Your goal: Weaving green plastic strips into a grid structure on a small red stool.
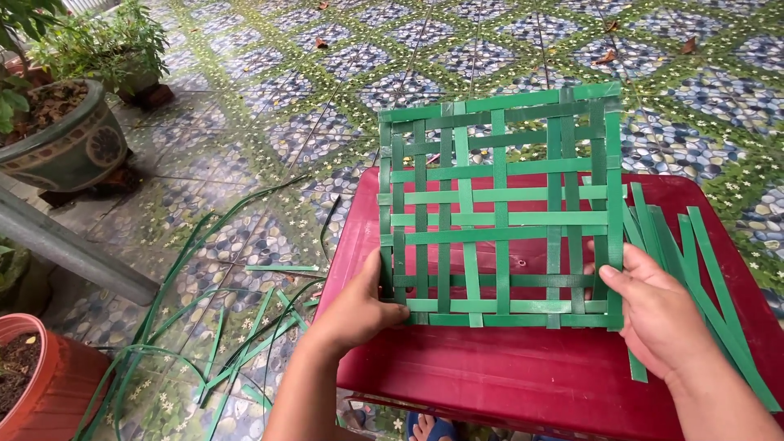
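A square lattice panel woven from green plastic strips [498, 212] is tilted upright over a dark red plastic table [506, 367]. My left hand [359, 306] grips the panel's lower left corner, thumb on the front. At the lower right edge, my right hand [653, 314] pinches the panel's outer vertical strip. Several loose green strips [702, 278] lie on the table to the right, partly under my right hand and wrist.
More loose green strips [220, 335] are scattered on the patterned tile floor at the left. A glazed plant pot [69, 147] stands at the upper left and a terracotta pot [37, 384] at the lower left. A grey bar [73, 253] crosses between them.
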